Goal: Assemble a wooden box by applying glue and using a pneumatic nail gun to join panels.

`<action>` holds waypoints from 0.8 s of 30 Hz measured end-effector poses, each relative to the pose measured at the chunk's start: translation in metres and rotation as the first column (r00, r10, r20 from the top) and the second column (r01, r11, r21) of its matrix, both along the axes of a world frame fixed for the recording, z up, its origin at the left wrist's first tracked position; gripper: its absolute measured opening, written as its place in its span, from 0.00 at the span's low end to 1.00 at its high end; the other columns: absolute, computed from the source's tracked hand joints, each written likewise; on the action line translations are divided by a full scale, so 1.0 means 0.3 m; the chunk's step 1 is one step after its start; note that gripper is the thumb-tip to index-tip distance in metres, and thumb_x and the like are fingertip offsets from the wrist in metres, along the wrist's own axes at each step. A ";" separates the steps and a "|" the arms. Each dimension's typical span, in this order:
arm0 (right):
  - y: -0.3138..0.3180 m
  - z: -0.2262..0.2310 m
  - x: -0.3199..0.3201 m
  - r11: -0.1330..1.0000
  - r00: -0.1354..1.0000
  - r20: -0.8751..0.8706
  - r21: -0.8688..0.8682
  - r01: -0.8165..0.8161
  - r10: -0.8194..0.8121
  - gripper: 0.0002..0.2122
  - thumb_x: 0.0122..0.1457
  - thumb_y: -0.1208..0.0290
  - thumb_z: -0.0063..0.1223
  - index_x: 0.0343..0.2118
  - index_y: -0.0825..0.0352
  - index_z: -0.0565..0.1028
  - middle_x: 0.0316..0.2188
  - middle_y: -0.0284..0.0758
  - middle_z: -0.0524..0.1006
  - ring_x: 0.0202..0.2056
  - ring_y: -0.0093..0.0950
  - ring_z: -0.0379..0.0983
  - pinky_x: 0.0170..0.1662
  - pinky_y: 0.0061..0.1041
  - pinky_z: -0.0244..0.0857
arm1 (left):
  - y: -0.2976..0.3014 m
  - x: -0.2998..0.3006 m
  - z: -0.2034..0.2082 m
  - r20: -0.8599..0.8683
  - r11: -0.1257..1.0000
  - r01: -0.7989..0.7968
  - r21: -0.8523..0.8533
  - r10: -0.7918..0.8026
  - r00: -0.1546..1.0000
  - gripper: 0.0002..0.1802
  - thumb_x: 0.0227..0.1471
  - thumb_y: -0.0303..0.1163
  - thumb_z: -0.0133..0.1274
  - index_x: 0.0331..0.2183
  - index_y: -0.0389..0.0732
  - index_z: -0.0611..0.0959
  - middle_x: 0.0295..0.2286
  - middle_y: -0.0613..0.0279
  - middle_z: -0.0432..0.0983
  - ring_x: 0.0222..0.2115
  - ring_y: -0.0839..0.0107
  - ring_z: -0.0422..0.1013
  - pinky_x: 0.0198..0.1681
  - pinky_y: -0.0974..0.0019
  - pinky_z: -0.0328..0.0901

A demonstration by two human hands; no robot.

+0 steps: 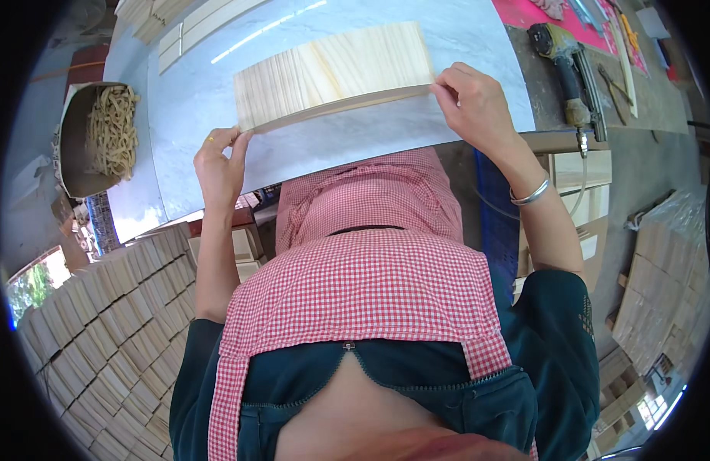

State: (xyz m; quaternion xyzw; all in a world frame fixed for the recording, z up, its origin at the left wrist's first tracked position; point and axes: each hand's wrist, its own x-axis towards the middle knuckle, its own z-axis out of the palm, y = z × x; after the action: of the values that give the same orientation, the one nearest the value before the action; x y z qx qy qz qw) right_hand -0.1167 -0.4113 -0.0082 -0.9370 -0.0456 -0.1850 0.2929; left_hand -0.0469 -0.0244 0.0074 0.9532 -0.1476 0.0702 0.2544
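A long, shallow piece of pale wood (336, 65), shaped like a flat box with striped grain, lies slightly slanted on the glossy blue-white tabletop (355, 123). At its near left corner my left hand (220, 167) pinches the edge between thumb and fingers. My right hand (476, 104) grips the near right corner in the same way, fingers bent. Whether the piece is hollow or solid underneath cannot be seen.
A nail gun (562, 73) with a hose lies right of the tabletop, beside pliers (615, 92). On the left stands a container (78, 150) of tan loops. Pale wood strips (197, 34) lie at the back; stacked wooden pieces (117, 330) fill the lower left.
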 end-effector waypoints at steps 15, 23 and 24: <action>-0.065 -0.038 -0.067 0.861 0.951 -0.008 0.422 0.283 -0.308 0.10 0.55 0.78 0.63 0.23 0.68 0.71 0.26 0.29 0.72 0.22 0.18 0.61 0.25 0.19 0.56 | -0.557 0.099 0.122 0.146 0.797 0.582 0.159 -0.602 0.785 0.34 0.40 0.45 0.72 0.48 0.43 0.79 0.60 0.54 0.66 0.61 0.52 0.61 0.65 0.49 0.53; -0.015 -0.058 0.166 0.768 0.950 -0.077 0.572 0.290 -0.302 0.06 0.56 0.76 0.62 0.25 0.68 0.76 0.26 0.29 0.75 0.21 0.18 0.64 0.25 0.16 0.59 | -0.675 0.191 0.033 -0.034 0.737 0.659 0.148 -0.663 0.748 0.30 0.34 0.43 0.73 0.36 0.44 0.75 0.60 0.53 0.64 0.58 0.51 0.61 0.63 0.50 0.52; -0.012 -0.059 0.175 0.768 0.951 -0.079 0.572 0.288 -0.298 0.06 0.56 0.76 0.62 0.25 0.68 0.76 0.26 0.29 0.75 0.21 0.18 0.64 0.25 0.16 0.59 | -0.676 0.194 0.029 -0.036 0.739 0.657 0.148 -0.660 0.751 0.30 0.34 0.43 0.73 0.36 0.44 0.75 0.60 0.53 0.64 0.58 0.51 0.61 0.63 0.50 0.52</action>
State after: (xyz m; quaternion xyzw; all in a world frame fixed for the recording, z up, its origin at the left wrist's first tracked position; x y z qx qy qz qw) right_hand -0.0642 -0.4150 -0.0258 -0.7979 0.1569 -0.2409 0.5298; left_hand 0.0114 -0.2271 0.0160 0.8554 -0.4817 -0.0266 0.1885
